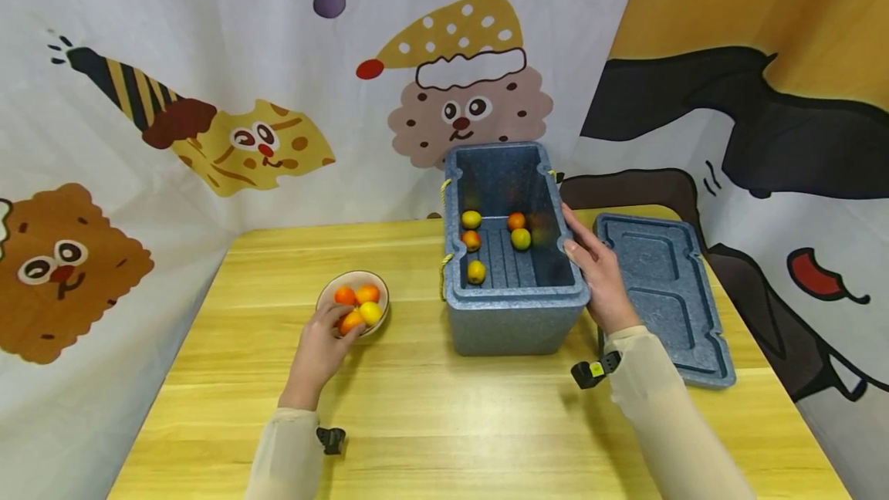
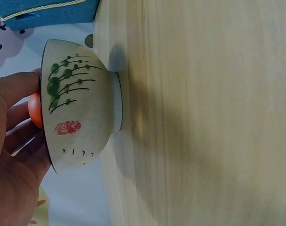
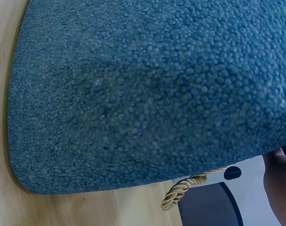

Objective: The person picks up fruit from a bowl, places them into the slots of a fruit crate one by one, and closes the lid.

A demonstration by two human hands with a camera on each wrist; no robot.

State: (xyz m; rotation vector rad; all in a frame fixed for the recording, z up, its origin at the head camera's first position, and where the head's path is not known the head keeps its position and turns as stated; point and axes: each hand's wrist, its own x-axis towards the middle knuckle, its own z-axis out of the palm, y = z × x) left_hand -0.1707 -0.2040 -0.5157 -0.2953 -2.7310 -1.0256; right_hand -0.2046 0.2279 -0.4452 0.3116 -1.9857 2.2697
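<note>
A cream bowl (image 2: 91, 127) with green painted sprigs stands on the table to the left, holding several small orange and yellow fruits. My left hand (image 1: 325, 344) reaches over its near rim, thumb and fingers curled about a small orange (image 1: 352, 322). Another small orange (image 1: 367, 294) and a yellow fruit (image 1: 370, 313) lie beside it. To the right is an open blue-grey foam box (image 1: 517, 326) with several small fruits on its ridged floor. My right hand (image 1: 603, 276) grips the box's right wall, thumb over the rim and fingers along the outside.
The box's blue-grey lid (image 1: 660, 292) lies on the table right of the box, near my right forearm. Yellow rope (image 3: 183, 190) hangs at the box's sides. A printed curtain (image 1: 278, 21) stands behind the wooden table (image 1: 417, 423).
</note>
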